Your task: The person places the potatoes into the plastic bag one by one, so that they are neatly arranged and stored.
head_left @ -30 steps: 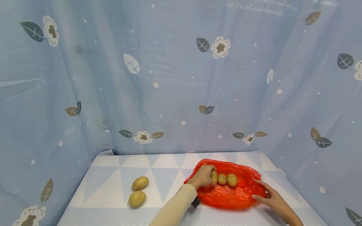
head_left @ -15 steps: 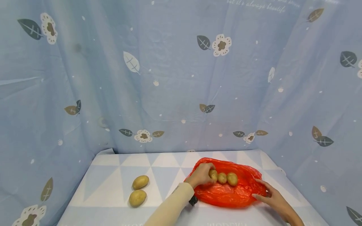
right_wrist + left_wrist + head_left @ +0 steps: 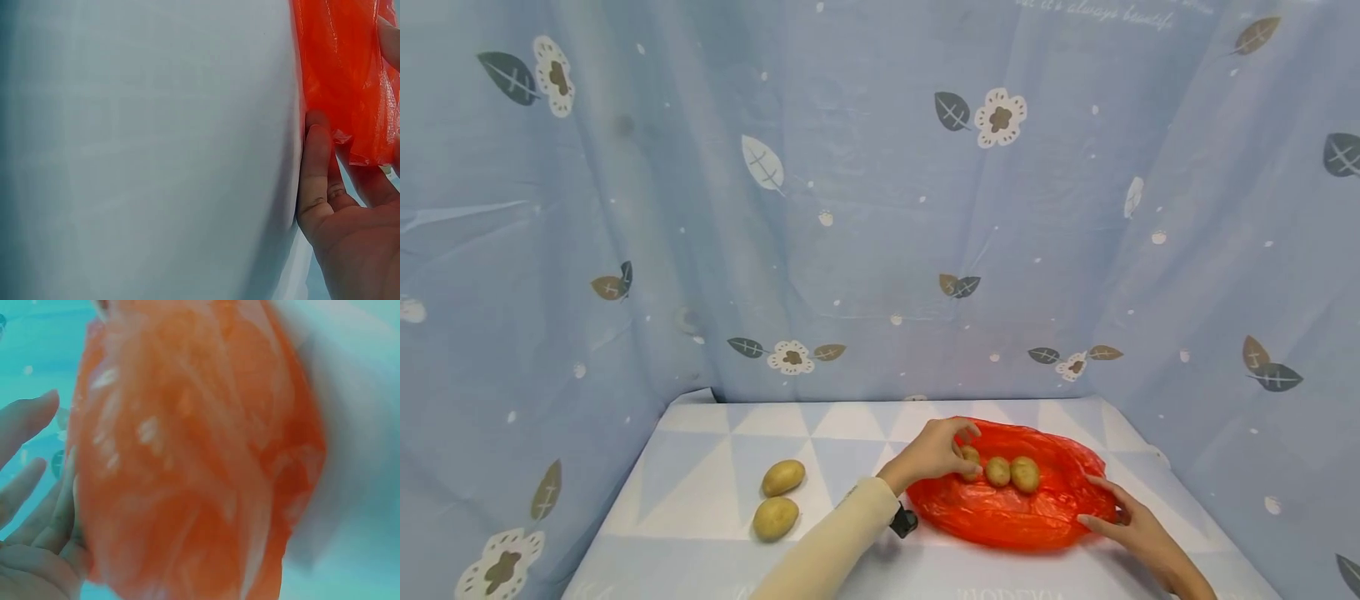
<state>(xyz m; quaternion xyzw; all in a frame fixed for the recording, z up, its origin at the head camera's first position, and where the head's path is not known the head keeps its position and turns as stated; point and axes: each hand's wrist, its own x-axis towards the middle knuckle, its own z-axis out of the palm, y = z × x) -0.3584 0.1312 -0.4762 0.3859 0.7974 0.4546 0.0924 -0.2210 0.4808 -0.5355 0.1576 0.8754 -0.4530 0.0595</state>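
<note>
A red plastic bag lies spread on the table with its mouth facing up. Three potatoes sit in a row inside it: a left potato, a small middle potato and a right potato. My left hand is over the bag's left rim, thumb and fingers spread apart beside the left potato and partly covering it. In the left wrist view these fingers show against the bag's side. My right hand holds the bag's right end between thumb and fingers; the right wrist view shows fingers under its edge.
Two more potatoes lie on the table's left side, a rear potato and a front potato. The table has a triangle-patterned cover. A blue flowered curtain hangs behind it and along both sides.
My left hand has loosened from the left potato, its fingers spreading and drawing back slightly up and left. The right hand stays at the bag's end. The head view has shifted slightly.
</note>
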